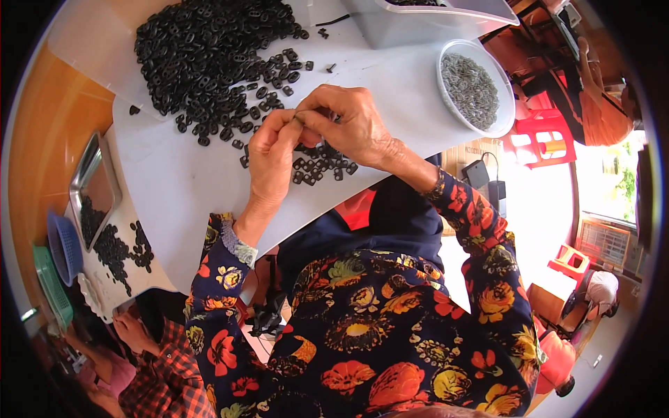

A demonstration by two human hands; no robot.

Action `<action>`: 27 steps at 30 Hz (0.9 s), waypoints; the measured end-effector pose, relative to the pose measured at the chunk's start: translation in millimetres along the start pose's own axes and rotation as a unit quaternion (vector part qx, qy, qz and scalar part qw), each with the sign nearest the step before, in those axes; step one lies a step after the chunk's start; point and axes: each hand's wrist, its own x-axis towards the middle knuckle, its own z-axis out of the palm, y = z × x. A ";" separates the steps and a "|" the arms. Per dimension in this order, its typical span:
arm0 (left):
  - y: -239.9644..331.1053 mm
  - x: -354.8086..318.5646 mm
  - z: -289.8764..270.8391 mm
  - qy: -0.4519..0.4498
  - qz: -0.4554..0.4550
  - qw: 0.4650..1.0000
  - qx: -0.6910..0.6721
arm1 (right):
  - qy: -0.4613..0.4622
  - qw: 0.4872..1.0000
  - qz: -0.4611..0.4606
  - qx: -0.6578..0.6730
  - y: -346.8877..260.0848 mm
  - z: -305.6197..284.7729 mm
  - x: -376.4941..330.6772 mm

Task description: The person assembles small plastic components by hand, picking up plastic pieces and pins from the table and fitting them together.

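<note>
Above the table [174, 181], my left hand [270, 157] and my right hand [352, 124] meet with fingertips pinched together. Something tiny sits between them, mostly hidden by the fingers, and I cannot make out what it is. Just past my hands spreads a large heap of small black two-holed parts [202, 52]. A smaller cluster of black parts [317, 167] lies under my right hand, near the table's front edge. One small dark pin-like piece [331, 68] rests by itself beyond my knuckles.
A round white tub [505, 115] of small grey metal pieces [470, 90] stands at the right. Behind it is a clear plastic bin [418, 28]. Left are a metal tray [104, 182], a blue basket [64, 247] and a green basket [52, 285]. Other people sit nearby.
</note>
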 end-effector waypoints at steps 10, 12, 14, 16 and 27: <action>12.0 0.7 -2.3 0.020 0.015 0.983 0.179 | 0.026 0.998 -0.032 -0.053 6.0 -3.6 2.4; 16.9 -3.0 4.7 0.008 0.015 0.985 0.174 | 0.031 0.999 -0.005 -0.007 4.0 -11.4 1.6; 15.4 -4.7 7.1 0.002 0.015 0.985 0.170 | 0.053 0.997 -0.045 -0.038 4.6 -23.5 -3.3; 2.9 -0.4 1.8 0.002 0.032 0.993 0.112 | 0.080 0.985 -0.122 -0.095 9.3 -39.4 -11.0; -0.8 -1.9 -14.7 -0.047 0.051 0.985 0.156 | 0.135 0.845 0.011 -0.517 55.6 -222.1 -52.6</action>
